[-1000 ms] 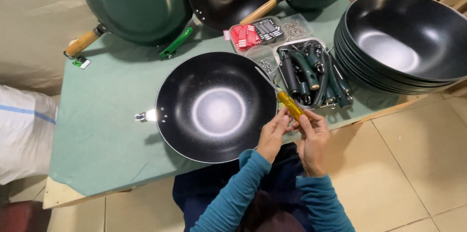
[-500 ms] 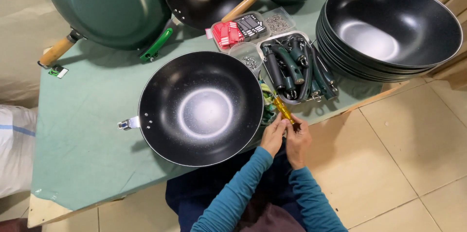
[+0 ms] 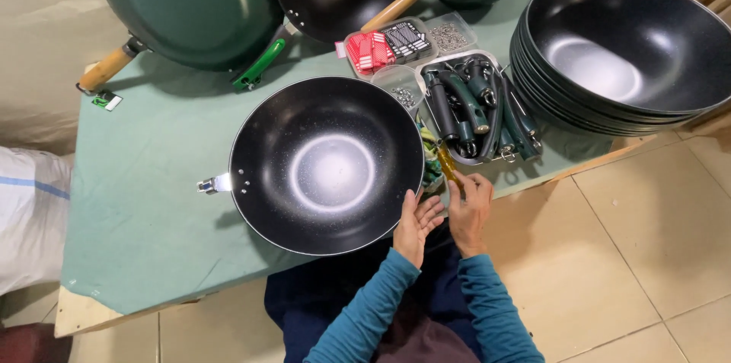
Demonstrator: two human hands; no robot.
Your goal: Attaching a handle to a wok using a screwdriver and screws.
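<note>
Both hands at wok [image 3: 327, 169] rim: left hand [image 3: 415, 224] open, right hand [image 3: 470, 207] gripping screwdriver [image 3: 449, 167].

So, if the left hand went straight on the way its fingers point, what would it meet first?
Probably the rim of the black wok: the left hand points up and slightly right, with its fingertips already at that near edge. Whether they touch it is unclear.

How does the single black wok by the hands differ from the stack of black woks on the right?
The single wok lies alone on the green table cover; the stacked woks sit nested, several deep. The single wok shows a metal handle bracket on its rim; none shows on the stacked woks. The left hand touches the single wok's rim; the stacked woks go untouched. Both have dark, glossy insides.
</note>
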